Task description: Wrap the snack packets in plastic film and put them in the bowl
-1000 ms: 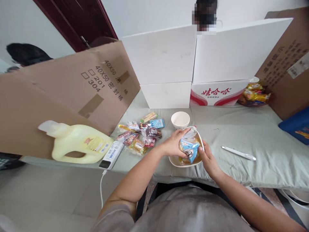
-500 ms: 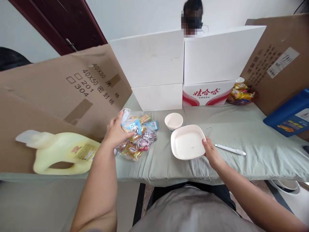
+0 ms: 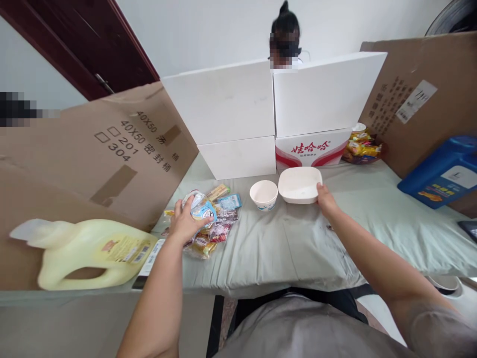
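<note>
The big brown cardboard (image 3: 59,154) on the left says 40X50 汤桶, 40X50 密封桶, 201 and 304. The low white box with red waves (image 3: 313,158) says 娃哈哈 in red, with small words, 饮用纯净水, under it. Words on the yellow jug (image 3: 93,251) are too tiny to read

The top (image 3: 294,330) is greyish brown, plain and creased, with a short right sleeve (image 3: 436,325), blurred; black trousers (image 3: 257,301) show past its edge.

The wall (image 3: 208,35) is pale — the door (image 3: 93,40) dark red.
</note>
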Motion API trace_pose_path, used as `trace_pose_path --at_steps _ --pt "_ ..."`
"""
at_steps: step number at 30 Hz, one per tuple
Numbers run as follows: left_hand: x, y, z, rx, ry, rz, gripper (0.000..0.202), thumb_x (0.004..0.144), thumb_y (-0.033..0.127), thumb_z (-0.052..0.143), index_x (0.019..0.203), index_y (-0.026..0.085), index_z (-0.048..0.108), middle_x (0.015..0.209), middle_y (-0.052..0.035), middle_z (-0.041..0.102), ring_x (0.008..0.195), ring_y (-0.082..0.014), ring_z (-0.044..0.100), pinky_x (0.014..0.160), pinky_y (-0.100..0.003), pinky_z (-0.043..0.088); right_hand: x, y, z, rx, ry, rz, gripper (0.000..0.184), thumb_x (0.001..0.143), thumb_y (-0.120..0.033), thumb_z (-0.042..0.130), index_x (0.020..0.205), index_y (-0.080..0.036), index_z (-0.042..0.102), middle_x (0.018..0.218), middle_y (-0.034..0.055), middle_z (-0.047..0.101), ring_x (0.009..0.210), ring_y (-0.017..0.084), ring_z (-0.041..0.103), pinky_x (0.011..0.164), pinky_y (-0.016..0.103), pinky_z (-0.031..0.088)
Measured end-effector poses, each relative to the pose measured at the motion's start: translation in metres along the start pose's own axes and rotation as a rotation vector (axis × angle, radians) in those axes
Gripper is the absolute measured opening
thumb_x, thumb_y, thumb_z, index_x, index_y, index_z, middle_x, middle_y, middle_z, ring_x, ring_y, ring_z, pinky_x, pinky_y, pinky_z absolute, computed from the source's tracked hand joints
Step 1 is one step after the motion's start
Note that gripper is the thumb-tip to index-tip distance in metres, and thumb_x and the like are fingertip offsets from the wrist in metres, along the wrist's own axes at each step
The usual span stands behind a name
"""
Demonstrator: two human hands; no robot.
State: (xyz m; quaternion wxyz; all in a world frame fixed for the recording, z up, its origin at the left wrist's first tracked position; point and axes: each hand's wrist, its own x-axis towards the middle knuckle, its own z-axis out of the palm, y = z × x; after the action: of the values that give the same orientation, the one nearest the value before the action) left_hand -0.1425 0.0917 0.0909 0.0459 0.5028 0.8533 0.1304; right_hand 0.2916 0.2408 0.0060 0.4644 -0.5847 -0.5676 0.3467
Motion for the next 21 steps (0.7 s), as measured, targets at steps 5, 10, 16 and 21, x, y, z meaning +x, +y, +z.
trace_pose_path --at_steps 5,10,16,21 --pt "-0.009 0.007 0.003 0.008 0.015 -0.039 0.096 0.072 0.064 0.064 0.151 0.027 0.024 0.159 -0.0164 0.013 0.139 -0.0426 0.032 0.109 -0.055 0.033 0.016 -0.016 0.028 -0.143 -0.034 -0.010 0.057 0.086 -0.060 0.046 0.116 -0.015 0.062 0.121 0.0176 0.062 0.119 0.034 0.050 0.102 0.050 0.038" --pt "-0.012 0.007 0.010 0.047 0.068 -0.009 0.096 0.073 0.063 0.064 0.151 0.025 0.024 0.158 -0.0181 0.016 0.139 -0.0425 0.031 0.109 -0.053 0.032 -0.014 -0.052 0.059 -0.375 -0.197 -0.407 0.055 0.089 -0.040 0.051 0.139 -0.019 0.047 0.150 0.0130 0.036 0.136 0.031 0.034 0.109 0.047 0.032" --pt "-0.015 0.007 0.008 0.034 0.051 -0.031 0.100 0.071 0.066 0.062 0.152 0.026 0.019 0.160 -0.0172 0.004 0.140 -0.0433 0.028 0.110 -0.054 0.031 -0.040 -0.089 0.103 -0.791 -0.742 -0.707 0.037 0.091 -0.012 0.042 0.120 -0.021 0.064 0.123 0.0114 0.062 0.111 0.023 0.057 0.089 0.033 0.045" --pt "-0.017 0.011 0.001 0.068 0.064 -0.048 0.090 0.077 0.070 0.053 0.151 0.029 0.023 0.160 -0.0146 0.013 0.143 -0.0415 0.022 0.112 -0.061 0.020 -0.023 -0.105 0.120 -0.816 -0.700 -0.683 0.026 0.094 -0.022 0.045 0.106 -0.017 0.068 0.109 0.0111 0.066 0.103 0.023 0.061 0.084 0.030 0.044"
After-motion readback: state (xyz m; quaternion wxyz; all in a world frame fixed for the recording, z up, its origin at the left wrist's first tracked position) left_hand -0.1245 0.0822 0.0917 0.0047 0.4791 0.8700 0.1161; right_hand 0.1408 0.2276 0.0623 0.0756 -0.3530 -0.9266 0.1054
